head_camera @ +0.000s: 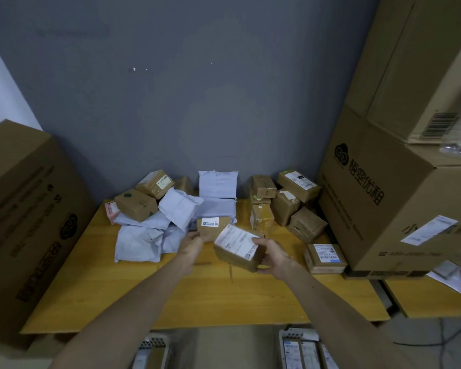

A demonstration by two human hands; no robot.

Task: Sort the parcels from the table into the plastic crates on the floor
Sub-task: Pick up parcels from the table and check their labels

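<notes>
My right hand [273,258] grips a small brown cardboard box [236,249] with a white label on top, lifted just above the wooden table [171,294]. My left hand [190,245] reaches to a second brown box [214,227] with a small white label and holds its near left corner. Behind lie several white poly mailers [144,241] and more brown boxes [136,205]. At the bottom edge, two pale plastic crates stand on the floor: the left crate [151,352] and the right crate [304,350], which holds labelled parcels.
A big carton [24,222] stands at the table's left end and stacked large cartons [389,195] at the right. A flat labelled box [325,258] lies by the right stack. More small brown boxes [290,206] are piled at the back right against the grey wall.
</notes>
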